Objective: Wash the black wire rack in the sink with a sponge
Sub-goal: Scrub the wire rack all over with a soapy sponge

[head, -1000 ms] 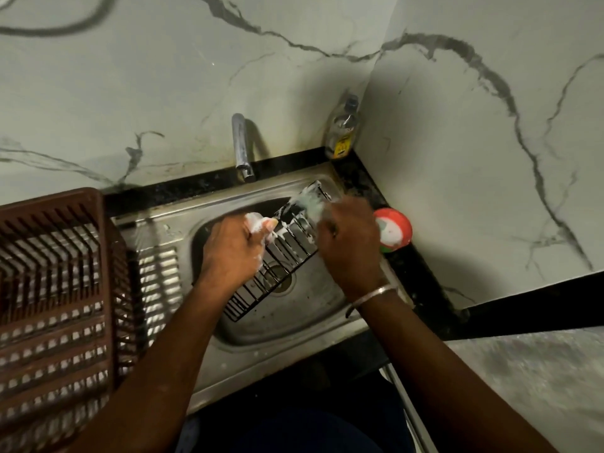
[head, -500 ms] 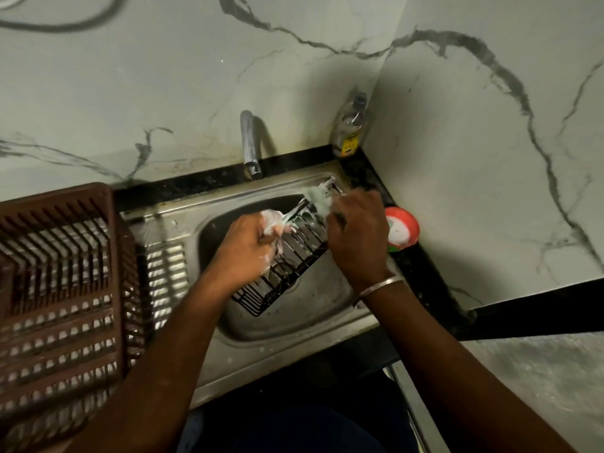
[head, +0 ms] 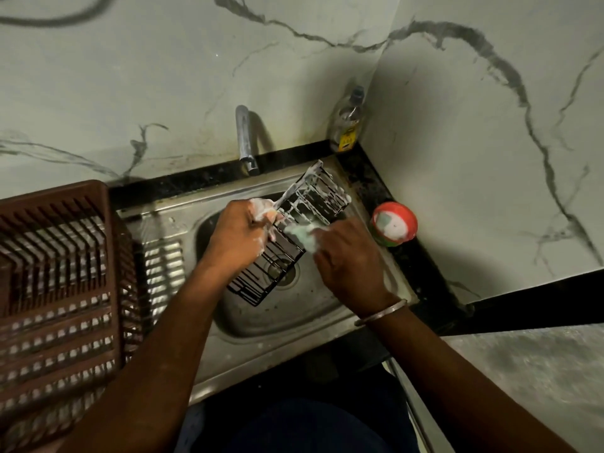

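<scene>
Left forearm [head: 163,341] and right forearm [head: 457,374]: bare down to frame edge. Right wrist: thin silvery metal bangle [head: 382,312], plain, slightly loose. Left hand [head: 238,238]: white soap foam [head: 261,206] over fingers. Right hand [head: 346,263]: no rings seen. Bottom of view: dark navy garment [head: 294,426], detail lost in shadow.
</scene>
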